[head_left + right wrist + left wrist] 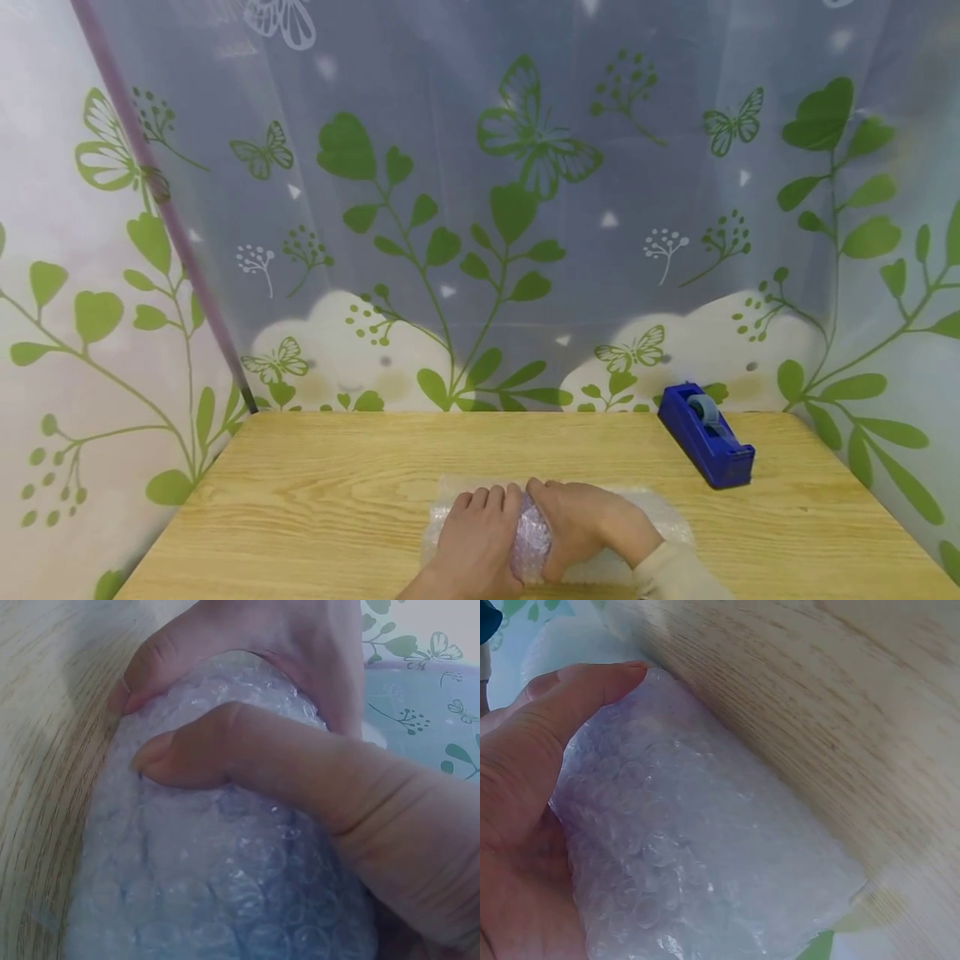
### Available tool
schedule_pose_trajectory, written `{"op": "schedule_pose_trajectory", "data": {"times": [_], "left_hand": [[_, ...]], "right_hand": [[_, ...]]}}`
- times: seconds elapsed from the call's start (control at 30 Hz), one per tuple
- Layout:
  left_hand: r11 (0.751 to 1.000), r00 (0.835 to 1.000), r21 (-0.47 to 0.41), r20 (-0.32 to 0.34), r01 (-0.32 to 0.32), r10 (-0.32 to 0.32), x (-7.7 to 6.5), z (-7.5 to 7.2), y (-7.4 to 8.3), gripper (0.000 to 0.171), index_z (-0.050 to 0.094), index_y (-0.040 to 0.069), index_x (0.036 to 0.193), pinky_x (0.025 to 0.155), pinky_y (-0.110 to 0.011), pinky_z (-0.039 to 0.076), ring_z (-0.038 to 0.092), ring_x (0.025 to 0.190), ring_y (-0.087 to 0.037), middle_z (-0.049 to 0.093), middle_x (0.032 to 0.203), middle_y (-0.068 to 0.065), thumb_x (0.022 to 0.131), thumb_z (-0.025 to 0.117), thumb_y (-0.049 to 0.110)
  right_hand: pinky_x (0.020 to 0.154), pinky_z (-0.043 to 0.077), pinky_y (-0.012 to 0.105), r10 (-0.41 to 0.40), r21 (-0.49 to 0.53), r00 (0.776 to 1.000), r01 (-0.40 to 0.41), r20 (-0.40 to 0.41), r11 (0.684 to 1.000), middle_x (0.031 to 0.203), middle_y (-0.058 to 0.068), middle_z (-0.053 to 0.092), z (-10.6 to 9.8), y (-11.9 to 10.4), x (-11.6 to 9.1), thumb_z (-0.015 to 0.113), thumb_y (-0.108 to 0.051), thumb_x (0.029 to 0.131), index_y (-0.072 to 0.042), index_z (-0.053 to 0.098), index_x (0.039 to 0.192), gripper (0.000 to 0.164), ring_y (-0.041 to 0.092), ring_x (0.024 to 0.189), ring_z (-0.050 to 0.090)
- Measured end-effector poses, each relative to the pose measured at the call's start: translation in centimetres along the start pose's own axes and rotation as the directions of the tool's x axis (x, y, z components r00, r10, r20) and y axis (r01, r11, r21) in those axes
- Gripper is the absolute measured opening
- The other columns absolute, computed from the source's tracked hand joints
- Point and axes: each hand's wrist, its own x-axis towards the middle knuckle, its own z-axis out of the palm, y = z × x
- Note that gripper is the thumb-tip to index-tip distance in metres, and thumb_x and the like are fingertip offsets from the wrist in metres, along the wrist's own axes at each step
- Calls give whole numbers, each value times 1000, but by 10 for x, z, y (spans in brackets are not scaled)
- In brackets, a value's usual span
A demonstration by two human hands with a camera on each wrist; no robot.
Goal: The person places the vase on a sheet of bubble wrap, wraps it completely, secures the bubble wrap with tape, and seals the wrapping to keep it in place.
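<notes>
Left hand (480, 537) and right hand (581, 521), fingers gripping bubble-wrapped bundle (532, 540); wood-grain table (315, 508) beneath; leaf-and-butterfly curtain (457, 200) behind.

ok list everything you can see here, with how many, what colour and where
wrapped bundle: one, purple-tinted under clear bubble wrap, between the hands
loose bubble wrap: one visible spread, clear, on the table around the bundle; whether joined to it is unclear
tape dispenser: one, blue, far right of the table
tape roll: one, pale, in the dispenser
table: one, light wood-grain, beneath everything
printed backdrop: panel count unclear, blue-grey and pale with green leaves and butterflies, behind and beside the table
pole-like strip: one, dark purplish, back left
sleeve: one, cream, right arm
left hand: one, bare, gripping the bundle
right hand: one, bare, gripping the bundle
</notes>
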Motion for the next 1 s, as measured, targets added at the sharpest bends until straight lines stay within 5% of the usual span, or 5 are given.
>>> {"op": "schedule_pose_trajectory", "data": {"times": [0.2,0.53,0.87,1.0], "left_hand": [[999,1000,-50,6,-16,16,0,0,-3,84,48,6,116,67,-29,47,58,80,-17,58,90,-4,53,80,50],[981,992,-192,123,3,22,6,-1,-10,79,47,8,113,66,-30,48,55,77,-16,53,87,-1,55,81,50],[975,988,-222,148,-8,42,13,3,-15,74,45,11,102,57,-26,44,50,67,-12,48,79,2,53,82,52],[972,985,-233,165,-9,48,14,2,-16,75,46,11,103,57,-25,44,49,67,-11,48,79,2,52,82,54]], "right_hand": [[67,47,26,-24,81,999,21,33,997,85,-8,51,-2,2,0,85,-30,56,-15,46,105,64,6,72,52],[71,46,23,-83,252,991,53,109,966,87,-10,50,-5,6,5,85,-20,58,-15,44,105,62,4,76,52],[71,46,23,-137,347,983,87,122,934,91,-8,49,-6,14,10,85,-21,60,-20,50,105,57,4,77,51],[70,47,22,-220,410,970,159,104,898,91,-9,51,-4,19,10,84,-23,64,-23,54,106,52,2,76,51]]}}
